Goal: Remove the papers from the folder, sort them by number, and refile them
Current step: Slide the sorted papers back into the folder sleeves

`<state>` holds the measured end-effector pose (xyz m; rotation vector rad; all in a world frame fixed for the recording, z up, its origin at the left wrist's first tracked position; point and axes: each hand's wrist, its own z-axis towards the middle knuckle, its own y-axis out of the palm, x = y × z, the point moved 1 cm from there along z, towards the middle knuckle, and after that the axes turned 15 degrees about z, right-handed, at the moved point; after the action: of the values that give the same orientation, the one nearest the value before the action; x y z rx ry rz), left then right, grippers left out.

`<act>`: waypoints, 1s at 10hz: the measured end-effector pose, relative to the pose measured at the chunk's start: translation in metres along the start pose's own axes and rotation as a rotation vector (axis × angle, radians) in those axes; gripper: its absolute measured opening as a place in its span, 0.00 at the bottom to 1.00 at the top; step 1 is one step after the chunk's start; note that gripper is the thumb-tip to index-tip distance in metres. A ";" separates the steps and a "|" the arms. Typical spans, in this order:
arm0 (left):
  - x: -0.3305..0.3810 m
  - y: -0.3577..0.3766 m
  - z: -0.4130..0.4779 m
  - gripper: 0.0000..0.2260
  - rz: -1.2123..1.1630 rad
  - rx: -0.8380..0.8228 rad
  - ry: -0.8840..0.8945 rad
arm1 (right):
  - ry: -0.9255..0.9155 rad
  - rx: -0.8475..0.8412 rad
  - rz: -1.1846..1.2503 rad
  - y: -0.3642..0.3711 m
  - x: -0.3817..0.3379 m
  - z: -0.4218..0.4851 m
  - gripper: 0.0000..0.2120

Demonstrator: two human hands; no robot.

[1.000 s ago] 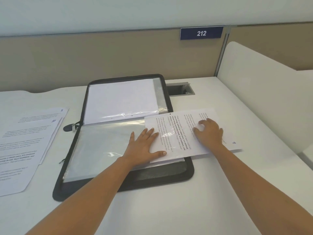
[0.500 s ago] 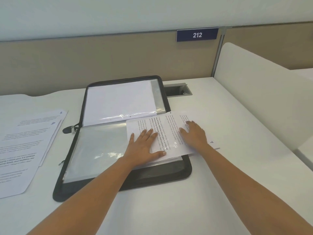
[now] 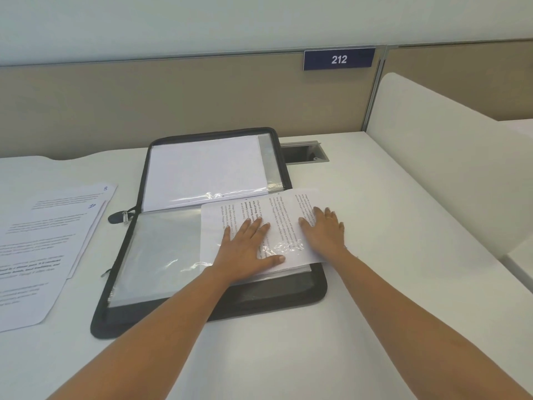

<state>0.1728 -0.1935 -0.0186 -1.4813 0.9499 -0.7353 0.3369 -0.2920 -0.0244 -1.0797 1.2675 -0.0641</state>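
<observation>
A black zip folder (image 3: 178,319) lies open on the white desk, with clear plastic sleeves inside. The far sleeve (image 3: 207,168) holds a blank-side-up sheet. A printed sheet (image 3: 277,209) lies partly inside the near sleeve (image 3: 161,255), its right end sticking out over the folder's right edge. My left hand (image 3: 248,249) presses flat on the sleeve and the sheet. My right hand (image 3: 323,229) rests flat, fingers spread, on the sheet's right part.
A stack of printed, hand-numbered papers (image 3: 43,241) lies on the desk left of the folder. A cable port (image 3: 302,153) is sunk into the desk behind the folder. A white divider panel (image 3: 450,168) stands at the right, a beige partition with a 212 sign (image 3: 339,59) behind.
My right hand has slid the printed sheet leftward, deeper into the near sleeve. My left hand has stayed pressing on the sleeve.
</observation>
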 end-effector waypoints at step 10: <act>-0.002 0.003 0.001 0.43 0.004 0.006 -0.007 | 0.171 -0.006 0.683 -0.008 -0.033 0.001 0.10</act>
<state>0.1723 -0.1907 -0.0211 -1.4753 0.9443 -0.7287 0.3294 -0.2766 0.0050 -0.6074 1.7334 0.3714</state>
